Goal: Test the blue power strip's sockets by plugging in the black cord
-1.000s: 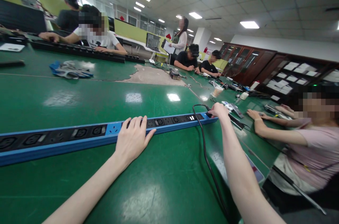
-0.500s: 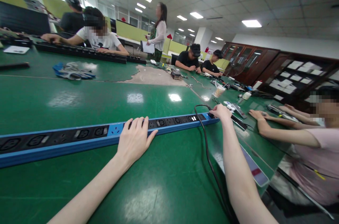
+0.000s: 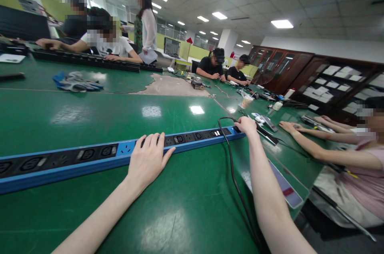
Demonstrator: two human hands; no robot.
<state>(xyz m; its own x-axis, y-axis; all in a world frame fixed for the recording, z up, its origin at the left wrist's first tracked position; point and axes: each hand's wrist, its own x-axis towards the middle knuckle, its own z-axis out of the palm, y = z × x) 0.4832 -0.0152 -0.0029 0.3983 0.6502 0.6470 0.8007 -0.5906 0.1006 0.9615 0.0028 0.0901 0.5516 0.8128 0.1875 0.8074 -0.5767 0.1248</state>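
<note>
A long blue power strip (image 3: 75,157) with black sockets lies across the green table (image 3: 186,206) in front of me. My left hand (image 3: 147,159) rests flat on its middle, fingers stretched over the sockets. My right hand (image 3: 245,124) reaches to the strip's far right end, fingers curled down over the spot where a black cable (image 3: 233,174) joins it. What those fingers grip is hidden. The cable loops up at the strip's end and runs back toward me along my right forearm.
A person in a pink top sits at my right with both forearms (image 3: 315,146) on the table. Blue-grey gloves (image 3: 75,82) lie far left. Another black strip (image 3: 90,61), a cup (image 3: 246,102) and small tools lie farther back, where other people sit.
My hands have barely moved on the strip. A standing person in the background has walked leftward behind the seated people. The view has shifted slightly.
</note>
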